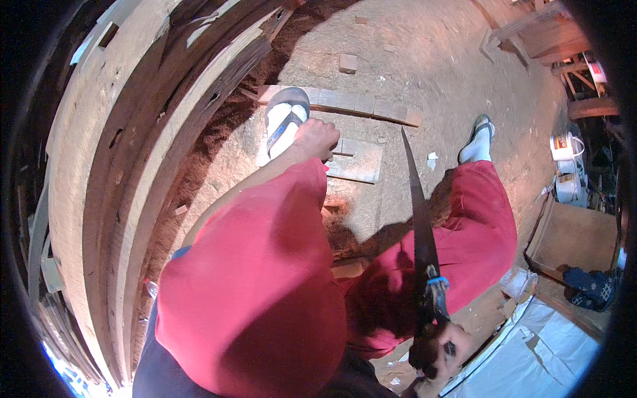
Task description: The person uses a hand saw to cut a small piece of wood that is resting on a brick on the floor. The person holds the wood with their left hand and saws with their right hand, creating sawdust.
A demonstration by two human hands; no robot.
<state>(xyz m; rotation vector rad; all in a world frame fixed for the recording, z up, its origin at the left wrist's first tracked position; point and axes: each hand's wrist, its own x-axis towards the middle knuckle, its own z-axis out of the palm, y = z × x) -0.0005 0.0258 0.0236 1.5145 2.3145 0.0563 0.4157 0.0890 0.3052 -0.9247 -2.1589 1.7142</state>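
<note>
The right hand (443, 350), at the lower right of the frame, is clamped on the handle of a handsaw (422, 219), whose long dark blade runs up past the red trousers (265, 259) to a tip right of the centre top, with a blue band near the handle. The left hand (317, 138), above the centre, has its fingers curled beside the left foot (281, 129) in its white sock and sandal; I cannot tell whether it grips anything. Just right of and below that hand lies a short pale board (358, 166), and above it a longer wooden strip (361, 106) stretches across the dirt floor (438, 73). Thick wooden beams (83, 166) fill the left of the frame, and a white bucket (563, 148) stands at the right edge.
</note>
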